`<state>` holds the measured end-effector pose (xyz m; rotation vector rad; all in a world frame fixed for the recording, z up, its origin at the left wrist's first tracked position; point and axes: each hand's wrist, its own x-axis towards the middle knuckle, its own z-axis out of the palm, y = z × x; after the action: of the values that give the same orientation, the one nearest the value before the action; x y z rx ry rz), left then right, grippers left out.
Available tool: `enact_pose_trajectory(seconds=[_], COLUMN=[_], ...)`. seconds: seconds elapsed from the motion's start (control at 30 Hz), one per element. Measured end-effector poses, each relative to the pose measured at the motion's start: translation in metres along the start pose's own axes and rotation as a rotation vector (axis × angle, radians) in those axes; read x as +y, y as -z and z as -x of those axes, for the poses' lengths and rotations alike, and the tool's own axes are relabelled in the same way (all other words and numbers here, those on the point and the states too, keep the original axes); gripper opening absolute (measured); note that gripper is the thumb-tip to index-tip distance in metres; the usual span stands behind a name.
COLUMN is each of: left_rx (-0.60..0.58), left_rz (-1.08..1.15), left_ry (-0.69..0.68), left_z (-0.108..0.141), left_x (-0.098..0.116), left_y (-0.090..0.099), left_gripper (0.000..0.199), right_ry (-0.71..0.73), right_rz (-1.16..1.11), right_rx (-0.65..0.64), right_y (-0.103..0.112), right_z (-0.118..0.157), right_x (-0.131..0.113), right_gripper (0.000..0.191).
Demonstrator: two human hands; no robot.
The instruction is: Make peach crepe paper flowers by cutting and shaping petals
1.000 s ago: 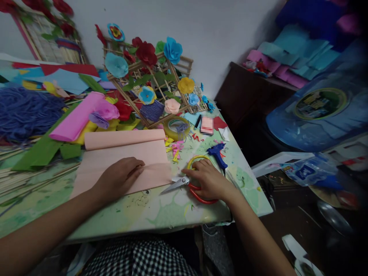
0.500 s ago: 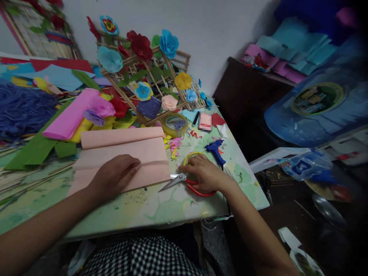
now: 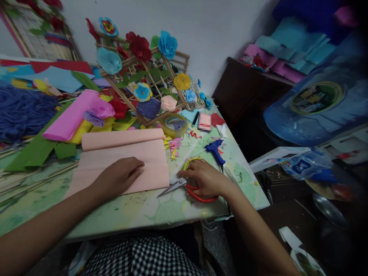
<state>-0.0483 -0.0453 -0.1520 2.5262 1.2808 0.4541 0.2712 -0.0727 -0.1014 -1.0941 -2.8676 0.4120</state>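
Across the table [image 3: 178,211] lies peach paper [image 3: 155,161], the left hand [image 3: 119,176] on it, fingers bent together, any pinch unclear. The right hand [image 3: 205,178] curls over the scissors [image 3: 181,181], grip hidden; with blades [image 3: 171,188] beside the paper's edge, a careless swing could nick it.

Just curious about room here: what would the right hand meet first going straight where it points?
Past the scissors, the right hand would probably first meet the peach paper, at its right edge; height is unclear.
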Motion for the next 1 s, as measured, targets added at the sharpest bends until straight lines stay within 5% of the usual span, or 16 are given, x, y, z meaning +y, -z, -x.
enact_pose_trajectory(seconds=[0.57,0.8,1.0], left_rx=[0.009,-0.134,-0.129], left_rz=[-0.013,-0.162,-0.281], left_ry=[-0.018,-0.046,-0.003], left_z=[0.002,0.001,0.001], left_x=[-0.001,-0.004,-0.002], left_y=[0.002,-0.007,-0.012], left_gripper=[0.041,0.051,0.051], right_ry=[-0.015,0.001,-0.008], right_rz=[-0.003,0.015,0.002], right_rx=[-0.005,-0.014,-0.016], right_y=[-0.004,-0.006,-0.005], right_z=[0.007,0.005,0.012], right_x=[-0.002,-0.002,-0.002], right_gripper=[0.051,0.051,0.051])
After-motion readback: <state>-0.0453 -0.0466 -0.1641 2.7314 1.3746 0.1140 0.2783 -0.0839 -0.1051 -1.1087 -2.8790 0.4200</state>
